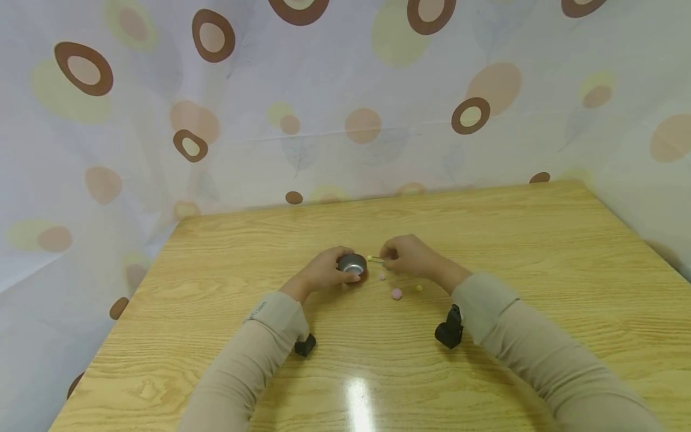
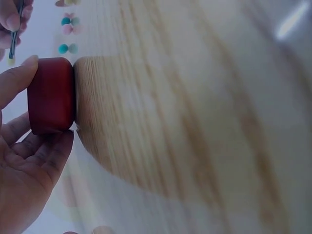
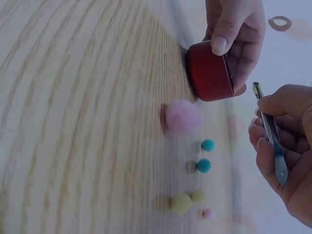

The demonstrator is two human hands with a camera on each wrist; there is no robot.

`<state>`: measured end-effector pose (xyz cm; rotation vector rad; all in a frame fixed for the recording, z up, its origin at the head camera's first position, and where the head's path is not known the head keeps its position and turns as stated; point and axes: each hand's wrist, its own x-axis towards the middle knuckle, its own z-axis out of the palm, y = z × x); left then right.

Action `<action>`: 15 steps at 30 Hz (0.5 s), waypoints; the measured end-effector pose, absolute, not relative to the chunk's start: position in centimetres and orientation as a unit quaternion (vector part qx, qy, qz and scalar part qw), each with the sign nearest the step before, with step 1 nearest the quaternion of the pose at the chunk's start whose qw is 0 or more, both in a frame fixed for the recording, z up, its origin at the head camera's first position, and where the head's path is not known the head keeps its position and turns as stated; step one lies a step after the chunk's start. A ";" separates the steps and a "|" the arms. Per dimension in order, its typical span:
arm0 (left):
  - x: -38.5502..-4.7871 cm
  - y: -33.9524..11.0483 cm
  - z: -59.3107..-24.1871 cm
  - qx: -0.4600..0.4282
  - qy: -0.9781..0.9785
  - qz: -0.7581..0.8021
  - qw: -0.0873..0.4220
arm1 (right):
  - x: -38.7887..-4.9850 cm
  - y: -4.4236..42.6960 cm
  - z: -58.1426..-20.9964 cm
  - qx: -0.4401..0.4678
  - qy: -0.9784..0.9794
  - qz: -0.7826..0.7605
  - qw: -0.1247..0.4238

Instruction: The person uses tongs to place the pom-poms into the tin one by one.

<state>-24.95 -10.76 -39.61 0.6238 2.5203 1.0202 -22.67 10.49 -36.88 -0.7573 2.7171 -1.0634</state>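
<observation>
My left hand (image 1: 323,271) holds a small round metal cup (image 1: 353,265) upright on the wooden table, thumb at the near side and fingers at the far side. Its outer wall looks red in both wrist views; the inside is silvery in the head view. To the right of the cup, my right hand (image 1: 411,257) pinches metal tweezers (image 3: 273,139) between thumb and fingers. Their tips point toward the cup and carry a small yellow pom-pom (image 3: 255,89), a little apart from the rim. A larger pink pom-pom (image 3: 183,117) lies on the table near the cup.
Behind the pink one lie teal pom-poms (image 3: 204,165), yellow pom-poms (image 3: 181,203) and a tiny pink pom-pom (image 3: 209,213). Black wrist devices (image 1: 449,331) hang beneath both sleeves. A patterned curtain (image 1: 363,126) stands along the table's (image 1: 227,240) back edge.
</observation>
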 end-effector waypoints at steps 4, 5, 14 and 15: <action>-24.9 -10.7 -39.6 0.222 0.889 0.362 0.173 | -22.8 10.2 -37.1 -0.256 0.899 -0.349 0.068; -24.9 -10.7 -39.6 0.222 0.889 0.361 0.173 | -22.8 10.1 -37.2 -0.256 0.900 -0.347 0.067; -24.9 -10.7 -39.6 0.221 0.889 0.363 0.170 | -23.3 9.2 -37.6 -0.258 0.901 -0.342 0.076; -25.0 -10.8 -39.6 0.220 0.890 0.362 0.170 | -23.4 9.1 -37.7 -0.258 0.900 -0.343 0.079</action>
